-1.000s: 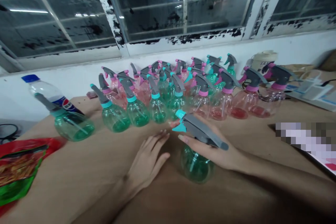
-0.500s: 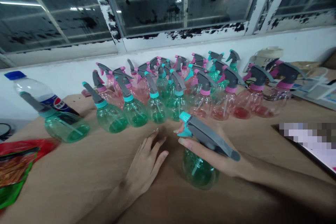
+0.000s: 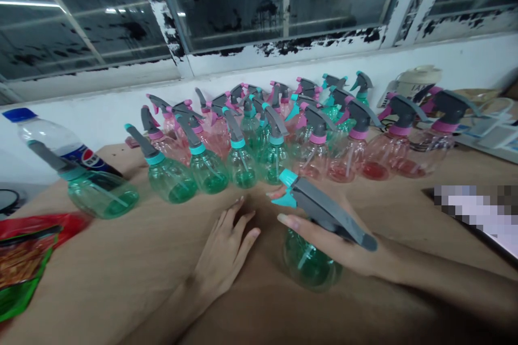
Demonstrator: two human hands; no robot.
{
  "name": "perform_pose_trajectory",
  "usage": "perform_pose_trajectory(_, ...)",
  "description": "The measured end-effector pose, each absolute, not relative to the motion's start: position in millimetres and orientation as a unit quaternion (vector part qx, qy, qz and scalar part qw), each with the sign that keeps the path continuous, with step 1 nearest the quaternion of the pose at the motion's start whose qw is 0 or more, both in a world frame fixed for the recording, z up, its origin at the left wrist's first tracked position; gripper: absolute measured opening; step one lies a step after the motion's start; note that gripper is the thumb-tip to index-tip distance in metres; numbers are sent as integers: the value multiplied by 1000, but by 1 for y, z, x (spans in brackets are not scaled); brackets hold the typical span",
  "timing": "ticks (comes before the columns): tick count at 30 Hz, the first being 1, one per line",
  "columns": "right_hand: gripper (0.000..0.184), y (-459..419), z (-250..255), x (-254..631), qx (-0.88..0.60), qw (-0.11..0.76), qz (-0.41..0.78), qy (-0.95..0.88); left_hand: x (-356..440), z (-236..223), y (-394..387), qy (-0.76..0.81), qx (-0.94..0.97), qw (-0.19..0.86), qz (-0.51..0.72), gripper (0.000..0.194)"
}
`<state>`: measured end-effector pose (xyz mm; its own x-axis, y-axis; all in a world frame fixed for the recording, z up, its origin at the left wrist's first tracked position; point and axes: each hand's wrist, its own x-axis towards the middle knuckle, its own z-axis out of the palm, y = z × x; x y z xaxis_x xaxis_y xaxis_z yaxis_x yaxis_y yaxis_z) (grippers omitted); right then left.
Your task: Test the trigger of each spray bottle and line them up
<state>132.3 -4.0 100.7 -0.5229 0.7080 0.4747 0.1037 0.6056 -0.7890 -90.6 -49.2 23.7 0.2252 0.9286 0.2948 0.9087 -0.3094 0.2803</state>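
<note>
My right hand (image 3: pixel 340 242) is wrapped round the neck of a green spray bottle (image 3: pixel 309 264) with a grey and turquoise trigger head. Its nozzle points away and to the left, and some fingers are hidden behind the head. Flat on the table, my left hand (image 3: pixel 226 242) lies to the left of that bottle with its fingers apart and nothing in them. Beyond both hands stands a front row of green spray bottles (image 3: pixel 208 170) and pink spray bottles (image 3: pixel 343 164), several of each. A lone green spray bottle (image 3: pixel 101 194) sits farther left.
Behind the lone bottle leans a Pepsi bottle (image 3: pixel 52 135) with a blue cap. A red and green snack packet (image 3: pixel 28 259) lies at the left edge. On the right are a screen-like flat device (image 3: pixel 477 221), partly blurred, and a pale container (image 3: pixel 416 83) by the wall.
The view has shifted very slightly. My right hand still holds the green spray bottle, now a touch farther right in view; my left hand stays in place.
</note>
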Motion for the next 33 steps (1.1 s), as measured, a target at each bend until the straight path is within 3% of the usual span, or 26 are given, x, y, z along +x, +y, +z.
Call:
perform_pose_trajectory(3, 21, -5, 97, 133, -260, 434, 350, -788, -91, 23, -49, 587, 782, 18, 210, 36)
perform_pose_trajectory(8, 12, -7, 94, 135, -274, 418, 324, -804, -90, 22, -49, 587, 782, 11, 207, 36)
perform_pose_trajectory(14, 28, -6, 94, 132, -262, 429, 341, -795, -91, 19, -49, 592, 782, -2, 195, 39)
perform_pose_trajectory(23, 5, -5, 103, 134, -266, 415, 331, -805, -91, 20, -49, 593, 784, -5, 187, 38)
perform_pose_trajectory(33, 13, -3, 96, 135, -253, 411, 362, -797, -92, 16, -49, 588, 784, -20, 198, 38)
